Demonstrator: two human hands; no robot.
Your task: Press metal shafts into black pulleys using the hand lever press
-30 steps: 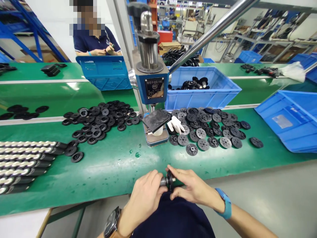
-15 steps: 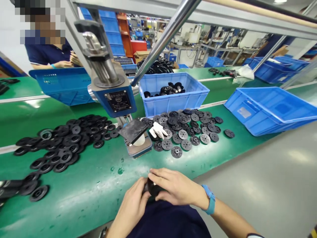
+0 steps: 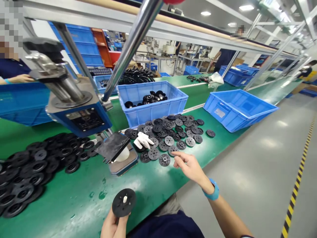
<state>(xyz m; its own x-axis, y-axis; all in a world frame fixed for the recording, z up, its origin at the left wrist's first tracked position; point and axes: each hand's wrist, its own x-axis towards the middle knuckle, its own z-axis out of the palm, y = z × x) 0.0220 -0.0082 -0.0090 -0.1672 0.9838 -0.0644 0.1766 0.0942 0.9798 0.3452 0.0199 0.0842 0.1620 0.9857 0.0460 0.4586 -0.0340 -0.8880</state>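
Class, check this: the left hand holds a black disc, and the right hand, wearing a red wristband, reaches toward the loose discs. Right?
No: the head view shows the wristband is blue, not red. Otherwise right: the left hand holds a black disc, and the right hand reaches toward the loose discs.

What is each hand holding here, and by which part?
The left hand holds a black disc by its lower rim, between the fingers. The right hand is open and holds nothing.

Bright, even overhead light from ceiling panels (image 3: 245, 7); glare patches on floor (image 3: 269, 142). Strong wide-angle bending at edges. Foreground sharp, shadows soft.
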